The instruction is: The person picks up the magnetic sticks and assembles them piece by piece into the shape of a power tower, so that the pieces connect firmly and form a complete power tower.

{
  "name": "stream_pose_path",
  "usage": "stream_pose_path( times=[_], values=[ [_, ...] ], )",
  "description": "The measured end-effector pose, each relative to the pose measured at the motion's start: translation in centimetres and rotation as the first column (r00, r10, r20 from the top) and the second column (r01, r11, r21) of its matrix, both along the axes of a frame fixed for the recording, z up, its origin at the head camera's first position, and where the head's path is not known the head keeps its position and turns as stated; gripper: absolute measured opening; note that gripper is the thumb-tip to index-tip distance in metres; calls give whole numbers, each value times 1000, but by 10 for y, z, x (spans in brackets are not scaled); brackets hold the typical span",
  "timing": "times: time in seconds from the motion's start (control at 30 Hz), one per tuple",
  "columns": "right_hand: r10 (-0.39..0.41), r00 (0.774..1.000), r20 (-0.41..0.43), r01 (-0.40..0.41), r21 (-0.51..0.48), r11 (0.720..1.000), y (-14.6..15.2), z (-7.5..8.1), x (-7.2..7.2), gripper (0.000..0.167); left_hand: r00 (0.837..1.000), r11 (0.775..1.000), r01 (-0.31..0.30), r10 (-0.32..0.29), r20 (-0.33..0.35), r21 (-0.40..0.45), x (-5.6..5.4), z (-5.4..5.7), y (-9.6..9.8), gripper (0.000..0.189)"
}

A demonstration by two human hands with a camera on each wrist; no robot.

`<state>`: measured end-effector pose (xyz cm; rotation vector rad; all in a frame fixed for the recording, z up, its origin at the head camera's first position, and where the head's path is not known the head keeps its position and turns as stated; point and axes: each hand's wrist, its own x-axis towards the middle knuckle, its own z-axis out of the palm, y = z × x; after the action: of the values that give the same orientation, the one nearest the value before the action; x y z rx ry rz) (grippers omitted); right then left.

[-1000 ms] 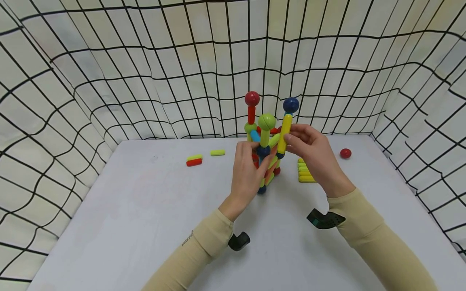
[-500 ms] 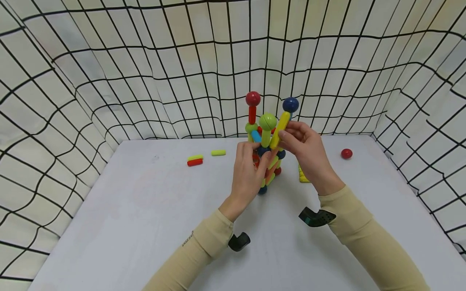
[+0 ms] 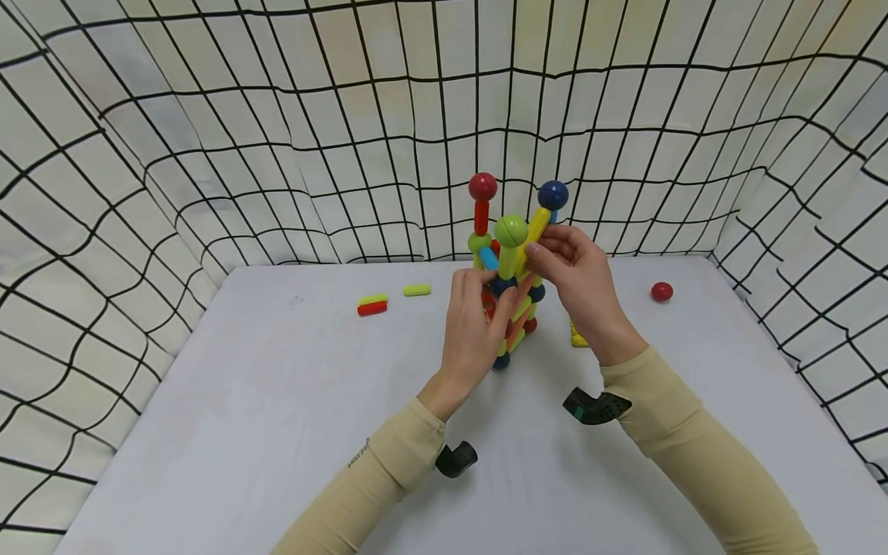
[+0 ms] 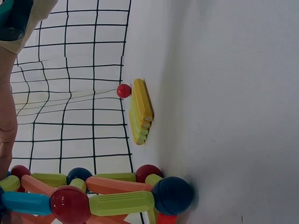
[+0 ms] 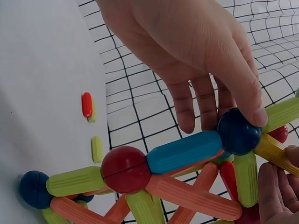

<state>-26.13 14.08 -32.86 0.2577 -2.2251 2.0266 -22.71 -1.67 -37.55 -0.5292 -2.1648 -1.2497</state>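
A tower of coloured sticks and balls (image 3: 520,310) stands on the table, with a red ball (image 3: 482,186), a green ball (image 3: 512,230) and a blue ball (image 3: 553,195) on its upper ends. My left hand (image 3: 466,327) grips a dark blue joint ball (image 5: 239,131) partway up; the right wrist view shows the thumb on it. My right hand (image 3: 584,281) pinches a yellow stick (image 3: 539,223), which slants behind the green upright. In the right wrist view, that yellow stick (image 5: 276,150) has one end right at the gripped joint ball. My right fingers (image 5: 273,191) partly hide its other end.
Yellow and green sticks (image 4: 140,109) lie side by side right of the tower, near a loose red ball (image 3: 662,291). A red stick (image 3: 372,308) and two green sticks (image 3: 417,290) lie on the left. Black netting (image 3: 347,139) over white cloth surrounds the table.
My right hand has moved left and slightly up. The yellow stick has gone from near the blue-ball upright to a slant towards the joint under my left hand, which stays put.
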Motion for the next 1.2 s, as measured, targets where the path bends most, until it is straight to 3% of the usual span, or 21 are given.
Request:
stream_pose_path(
  times=[0.23,0.33,0.43,0.5,0.63,0.7,0.73,1.03,1.2],
  values=[
    [25,999,29,-26,43,999,4,-1,5,50,1000,998,1,0,-14,62,-7,2,-5,21],
    [27,999,22,-29,94,995,4,-5,12,48,999,986,-12,3,54,166,-16,6,-10,21],
    [30,998,-48,-20,199,980,2,-13,22,43,987,963,-17,-27,158,267,-29,14,-18,26],
    [40,992,-123,-3,289,957,-1,-18,27,42,968,954,-1,-74,239,301,-38,18,-23,32],
    [66,966,-249,44,412,910,-9,-24,32,45,900,943,68,-199,387,325,-51,22,-30,42],
    [72,957,-281,60,435,898,-13,-24,31,46,873,939,82,-230,431,334,-54,22,-33,44],
    [74,955,-287,62,437,897,-15,-24,31,46,868,937,87,-238,437,338,-55,22,-34,44],
    [53,942,-332,101,430,897,-7,-26,28,45,903,919,83,-233,361,386,-51,18,-46,38],
    [35,945,-325,113,426,898,8,-28,24,39,931,916,61,-195,307,396,-45,13,-49,33]
  ],
)
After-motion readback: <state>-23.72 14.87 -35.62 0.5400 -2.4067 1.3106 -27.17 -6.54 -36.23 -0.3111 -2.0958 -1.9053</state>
